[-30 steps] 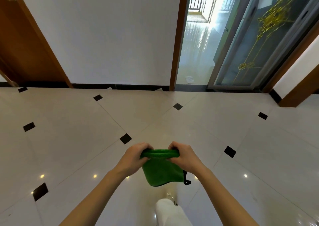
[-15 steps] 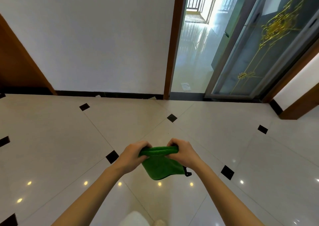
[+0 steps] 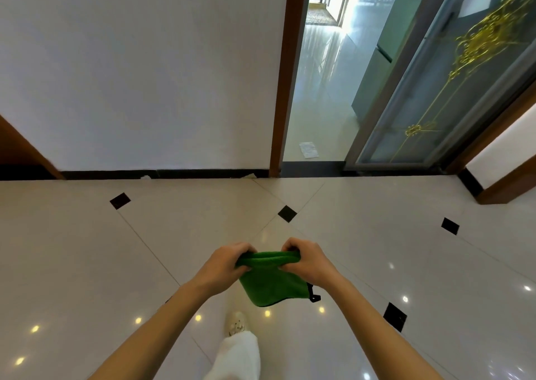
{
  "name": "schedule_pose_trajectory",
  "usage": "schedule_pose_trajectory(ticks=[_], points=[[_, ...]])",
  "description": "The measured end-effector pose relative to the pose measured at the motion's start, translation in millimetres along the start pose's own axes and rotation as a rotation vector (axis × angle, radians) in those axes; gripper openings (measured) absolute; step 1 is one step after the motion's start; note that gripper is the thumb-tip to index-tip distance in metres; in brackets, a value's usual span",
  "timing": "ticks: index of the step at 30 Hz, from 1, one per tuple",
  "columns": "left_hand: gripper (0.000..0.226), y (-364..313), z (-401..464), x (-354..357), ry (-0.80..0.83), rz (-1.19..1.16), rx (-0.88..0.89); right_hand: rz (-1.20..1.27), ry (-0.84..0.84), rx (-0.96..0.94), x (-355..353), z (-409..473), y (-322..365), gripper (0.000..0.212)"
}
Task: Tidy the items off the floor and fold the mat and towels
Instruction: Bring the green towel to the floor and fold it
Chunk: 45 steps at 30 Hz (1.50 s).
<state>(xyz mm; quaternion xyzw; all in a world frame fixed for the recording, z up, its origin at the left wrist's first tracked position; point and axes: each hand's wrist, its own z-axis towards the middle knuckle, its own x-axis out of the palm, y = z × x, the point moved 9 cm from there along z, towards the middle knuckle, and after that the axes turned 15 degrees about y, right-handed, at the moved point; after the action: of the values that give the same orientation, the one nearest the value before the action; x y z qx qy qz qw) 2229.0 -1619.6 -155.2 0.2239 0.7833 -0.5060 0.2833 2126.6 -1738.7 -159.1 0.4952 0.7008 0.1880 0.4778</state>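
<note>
Left hand (image 3: 224, 266) and right hand (image 3: 307, 262) each pinch an end of the folded top edge of a green towel (image 3: 271, 285), held above the tiled floor (image 3: 116, 263); soft, light and limp, it probably handles best gripped at corners.

Walking w/ towel, foot now fwd
White-trousered leg (image 3: 237, 353) & pale shoe (image 3: 237, 322) swung in below green towel (image 3: 274, 287); wall, doorway nearer.

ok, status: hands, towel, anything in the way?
Left hand and right hand both grip the towel's top edge. Green towel folded, hanging clear of the floor. Nothing between the hands; paper scrap in the doorway.
</note>
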Motion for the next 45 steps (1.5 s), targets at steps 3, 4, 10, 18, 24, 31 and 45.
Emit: schedule_pose_trajectory(ticks=[3, 4, 10, 18, 24, 31, 45], points=[[0.02, 20.2, 31.1, -33.7, 0.011, -0.001, -0.005, 0.001, 0.009, 0.01, -20.3, 44.7, 10.6, 0.022], [0.02, 27.0, 39.9, -44.2, 0.009, -0.005, -0.009, 0.0, 0.015, 0.011, -26.5, 58.7, 14.6, 0.022], [0.021, 63.9, 81.0, -95.7, 0.001, -0.011, -0.031, -0.008, 0.042, 0.002, -55.4, 128.4, 37.1, 0.019], [0.023, 102.4, 117.2, -136.5, -0.018, -0.061, -0.089, -0.039, 0.113, -0.007, -82.1, 200.1, 55.0, 0.021], [0.024, 130.3, 129.9, -161.1, -0.057, -0.112, -0.165, -0.116, 0.226, -0.058, -91.8, 251.1, 73.5, 0.026], [0.023, 167.4, 125.6, -180.2, -0.143, -0.199, -0.292, -0.207, 0.401, -0.132, -85.4, 314.3, 106.8, 0.015], [0.024, 260.9, 70.5, -234.7, -0.174, -0.187, -0.353, -0.235, 0.444, -0.219, -21.1, 383.3, 185.8, 0.015]])
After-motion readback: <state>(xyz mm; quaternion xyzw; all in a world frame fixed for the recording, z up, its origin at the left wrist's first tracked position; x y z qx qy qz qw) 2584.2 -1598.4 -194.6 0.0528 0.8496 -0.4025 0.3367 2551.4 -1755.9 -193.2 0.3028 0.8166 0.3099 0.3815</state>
